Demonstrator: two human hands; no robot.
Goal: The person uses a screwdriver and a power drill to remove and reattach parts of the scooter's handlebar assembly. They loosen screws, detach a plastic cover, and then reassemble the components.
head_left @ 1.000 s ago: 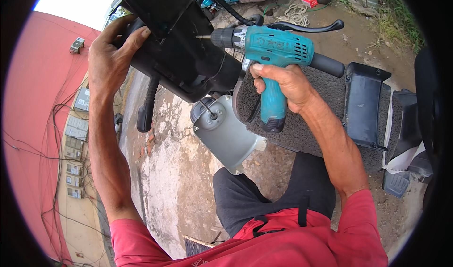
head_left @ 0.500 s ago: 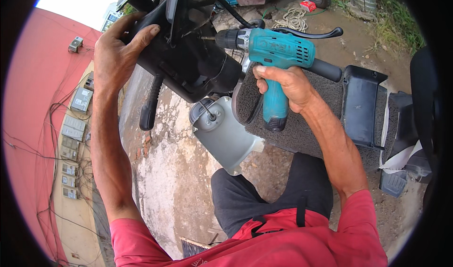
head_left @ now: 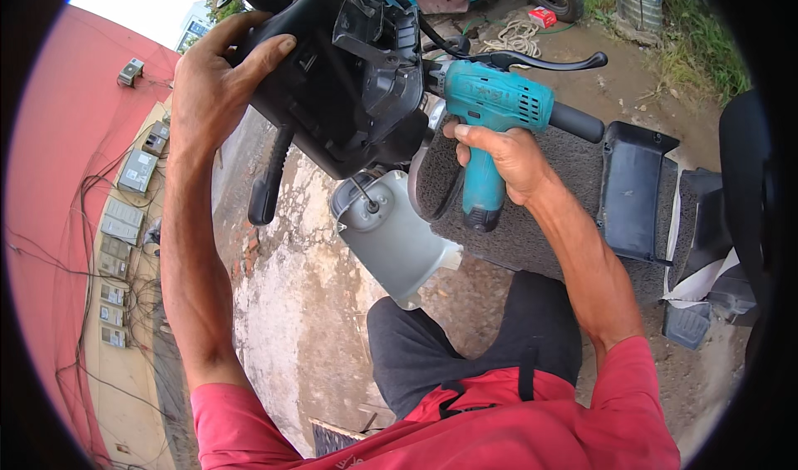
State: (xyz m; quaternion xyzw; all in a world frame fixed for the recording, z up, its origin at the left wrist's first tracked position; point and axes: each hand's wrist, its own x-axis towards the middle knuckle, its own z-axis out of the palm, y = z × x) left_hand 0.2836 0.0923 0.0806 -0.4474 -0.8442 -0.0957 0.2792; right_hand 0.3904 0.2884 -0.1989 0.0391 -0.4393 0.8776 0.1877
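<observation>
My left hand (head_left: pixel 218 79) is closed round the upper left edge of a black plastic scooter housing (head_left: pixel 312 96), its thumb lying across the top face. A teal cordless drill (head_left: pixel 490 96) is gripped in my right hand (head_left: pixel 509 156), fingers round its handle below the body. The drill points left, toward the housing. A dark plastic flap (head_left: pixel 395 83) of the housing hides the bit and the front of the chuck, so I cannot tell what the tip touches. Beneath the housing is a pale grey curved panel (head_left: pixel 403 254).
Handlebar grips stick out at left (head_left: pixel 270 179) and right (head_left: pixel 578 123), with a brake lever (head_left: pixel 553 61) beyond the drill. On the textured grey seat (head_left: pixel 536 200) lies a black plastic panel (head_left: pixel 638 187). Coiled rope (head_left: pixel 517 38) and a red box (head_left: pixel 542 17) lie behind.
The housing has turned under my left hand, bringing its flap across in front of the drill's chuck. That hand has shifted slightly right; the drill has hardly moved.
</observation>
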